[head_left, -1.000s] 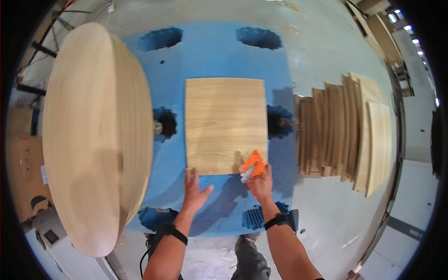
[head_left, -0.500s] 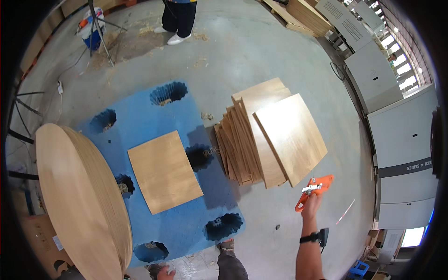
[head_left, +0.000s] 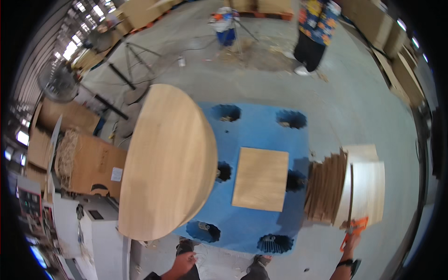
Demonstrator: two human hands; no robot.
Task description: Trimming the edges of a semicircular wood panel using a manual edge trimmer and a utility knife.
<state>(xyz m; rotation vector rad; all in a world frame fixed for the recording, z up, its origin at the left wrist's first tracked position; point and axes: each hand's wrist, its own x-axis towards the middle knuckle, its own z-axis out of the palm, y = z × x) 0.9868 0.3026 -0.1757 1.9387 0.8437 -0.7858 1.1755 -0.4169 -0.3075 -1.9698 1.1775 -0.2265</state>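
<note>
My right hand (head_left: 353, 241) is closed around an orange hand tool (head_left: 358, 226) with a metal part, beside the near end of a stack of light wooden panels (head_left: 368, 191). My left hand (head_left: 184, 264) hangs low in front of me, blurred, its fingers loosely bent and nothing visible in them. A single square-cut wooden board (head_left: 260, 179) lies flat on a blue plastic pallet (head_left: 261, 133) with dark ribbed holes. At its left, a tall stack of half-round wooden panels (head_left: 168, 158) overlaps the pallet's edge. Neither hand touches the boards on the pallet.
A person (head_left: 313, 39) stands on the floor beyond the pallet. A blue-and-white bucket (head_left: 225, 32) and a tripod stand are at the back. To the left are a fan (head_left: 58, 81), a cardboard box (head_left: 95, 163) and a white cabinet (head_left: 100, 238).
My view has swung left, so the pallet and stacks appear farther right. The orange tool, still in my right hand, now overlaps the panel stack's near end. More of my left hand shows.
</note>
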